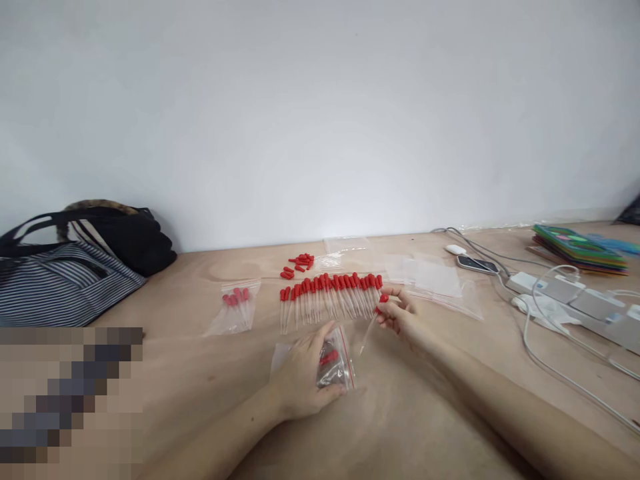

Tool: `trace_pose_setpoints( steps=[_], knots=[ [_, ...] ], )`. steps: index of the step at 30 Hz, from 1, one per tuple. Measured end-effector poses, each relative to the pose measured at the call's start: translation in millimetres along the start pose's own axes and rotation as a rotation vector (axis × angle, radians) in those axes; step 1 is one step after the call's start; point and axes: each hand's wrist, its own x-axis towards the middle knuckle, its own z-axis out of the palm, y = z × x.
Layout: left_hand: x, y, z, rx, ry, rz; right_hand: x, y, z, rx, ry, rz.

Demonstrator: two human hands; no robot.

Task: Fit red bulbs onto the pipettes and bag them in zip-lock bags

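Observation:
My right hand (400, 315) pinches a glass dropper (369, 333) by its red rubber bulb, with the clear tube slanting down to the left. Under my left hand (305, 373) lies a small clear zip bag (337, 373) with a red seal line. My thumb and fingers grip this bag from its left side, and a red bulb (329, 358) shows through the plastic. Just beyond my hands, several red-topped droppers (330, 293) lie side by side in a row, tubes toward me.
Another bag with droppers (235, 310) lies to the left. Loose red bulbs (300, 261) sit behind the row, near flat clear bags (425, 275). A power strip (585, 300) with cables is at right, by a phone (477, 265) and colourful sheets (580, 250). A striped bag (70, 280) stands far left.

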Motion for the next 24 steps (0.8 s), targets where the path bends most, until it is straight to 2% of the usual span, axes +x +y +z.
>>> trace_pose_setpoints(
  steps=[3, 7, 11, 14, 20, 24],
  knots=[
    [1.7, 4.9, -3.5, 0.051, 0.031, -0.008, -14.0, 7.5, 3.7, 0.131, -0.007, 0.036],
    [-3.0, 6.5, -12.1, 0.13, 0.084, -0.034, -17.4, 14.4, 3.4, 0.123, -0.025, 0.048],
    [-16.2, -0.7, -17.8, 0.179, 0.073, 0.043, -14.6, 18.9, -2.8, 0.102, 0.028, 0.041],
    [-24.1, -5.8, -15.4, 0.196, 0.085, 0.062, -16.4, 22.0, -4.0, 0.101, 0.042, 0.049],
    [-27.1, -11.6, -4.1, 0.181, 0.105, 0.071, -34.7, 30.6, 9.2, 0.001, -0.14, 0.043],
    [-27.3, -12.4, -4.6, 0.165, 0.061, 0.09, -38.6, 27.6, 11.0, -0.348, -0.308, -0.125]
  ],
)
